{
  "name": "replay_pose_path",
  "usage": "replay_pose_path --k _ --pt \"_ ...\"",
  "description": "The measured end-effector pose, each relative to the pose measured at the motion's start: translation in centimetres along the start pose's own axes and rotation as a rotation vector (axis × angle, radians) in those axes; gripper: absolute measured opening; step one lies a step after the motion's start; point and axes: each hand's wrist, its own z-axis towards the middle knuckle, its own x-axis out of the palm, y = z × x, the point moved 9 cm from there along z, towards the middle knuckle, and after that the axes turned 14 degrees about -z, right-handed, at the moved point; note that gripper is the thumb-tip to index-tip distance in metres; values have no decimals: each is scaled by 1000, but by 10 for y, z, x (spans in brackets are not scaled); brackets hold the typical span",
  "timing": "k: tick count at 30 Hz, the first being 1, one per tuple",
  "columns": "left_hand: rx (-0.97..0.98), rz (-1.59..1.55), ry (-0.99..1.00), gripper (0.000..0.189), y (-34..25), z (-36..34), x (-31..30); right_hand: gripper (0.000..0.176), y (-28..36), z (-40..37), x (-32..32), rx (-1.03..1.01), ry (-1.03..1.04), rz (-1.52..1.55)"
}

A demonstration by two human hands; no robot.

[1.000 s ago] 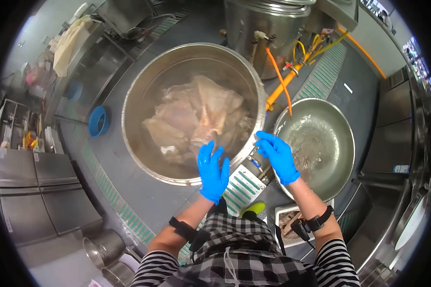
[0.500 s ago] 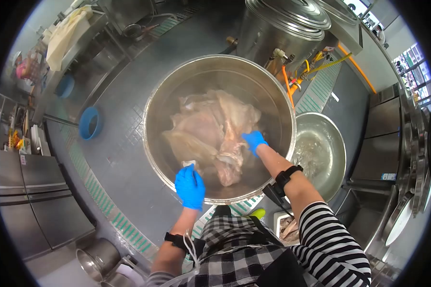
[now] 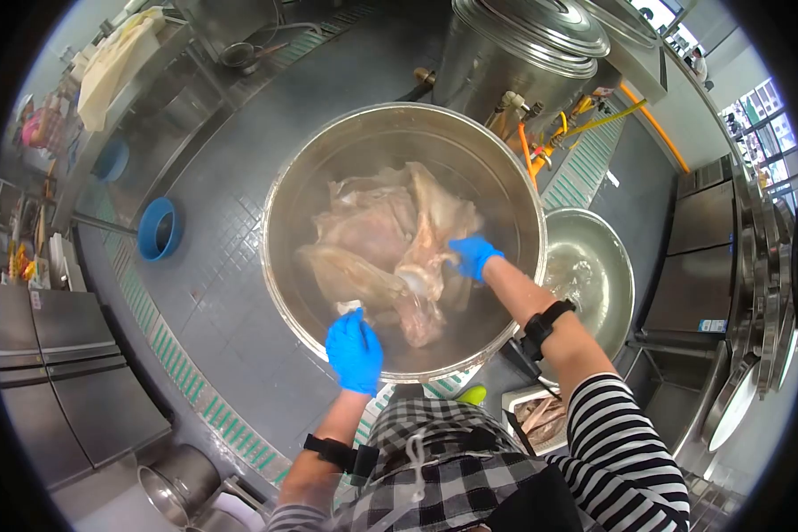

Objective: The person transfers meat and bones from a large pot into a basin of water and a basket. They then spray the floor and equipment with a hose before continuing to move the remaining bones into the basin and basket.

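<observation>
A large steel pot [image 3: 290, 301] holds big pale pieces of meat [image 3: 363, 232] in cloudy, steaming liquid. A knobby bone joint [image 3: 426, 284] shows among them. My left hand [image 3: 355, 352], in a blue glove, is at the near left rim. Its fingers are closed on the whitish end of a meat piece [image 3: 349, 307]. My right hand [image 3: 474, 257], also gloved in blue, reaches over the right side of the pot. Its fingers curl against the meat beside the joint, and their tips are partly hidden.
A wide metal basin [image 3: 629, 284] with liquid stands right of the pot. A white crate [image 3: 511, 399] of meat or bones sits by my feet. Behind are a lidded steel pot [image 3: 470, 80] and gas valves with hoses. A blue tub [image 3: 160, 229] rests on the floor at left.
The meat around the joint has shifted slightly, and a pale knob of the joint shows more clearly. Both hands stay in nearly the same places. The camera view has moved a little.
</observation>
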Motion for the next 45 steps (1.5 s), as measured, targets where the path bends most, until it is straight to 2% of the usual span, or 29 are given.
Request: replay_pose_path --k 2,5,8,12,14,15,17,19,22,23,26,30,34,38,41,43,44,45 --pt "3 8 -2 30 -1 -1 -1 26 -16 2 23 8 34 -39" --pt "35 -5 12 29 -3 1 0 44 -27 9 34 11 -34 11" --pt "35 -36 36 29 -4 0 0 42 -32 24 28 -13 -40 -45" --pt "5 -16 57 28 0 1 2 40 -2 14 17 -86 -13 -136" --pt "7 -16 63 28 0 0 2 31 60 -19 23 -885 -24 -797" --pt "0 -17 56 28 0 0 1 31 73 -29 19 -882 -24 -798" --pt "-10 -21 47 28 1 0 2 21 55 -49 5 -43 249 165" --pt "20 -12 20 27 0 0 0 17 69 -99 -5 86 308 240" --pt "42 -14 6 27 -1 0 0 18 86 -166 -34 23 294 366" --pt "49 -15 8 27 -3 1 -1 15 89 -187 -52 -33 180 415" --pt "57 -11 -24 27 -7 1 -4 14 90 -261 -108 -176 -112 277" --pt "34 -54 -39 27 -2 -1 -2 19 25 -304 -202 -281 -312 298" --pt "90 9 -84 24 -7 -3 -5 23 -42 -328 -246 -271 -422 294" --pt "105 82 -54 20 -8 -3 0 26 -149 -280 -291 -123 -392 110" --pt "100 63 -60 19 -6 -4 1 24 -251 -202 -310 -47 -356 170" --pt "124 80 -44 18 -8 -4 0 20 -302 -152 -324 -358 -346 2" --pt "150 97 -12 18 -12 -4 3 23 -296 -151 -315 -367 -289 -557" --pt "71 -13 -24 18 0 -5 4 20 -360 -112 -320 -108 -260 23"
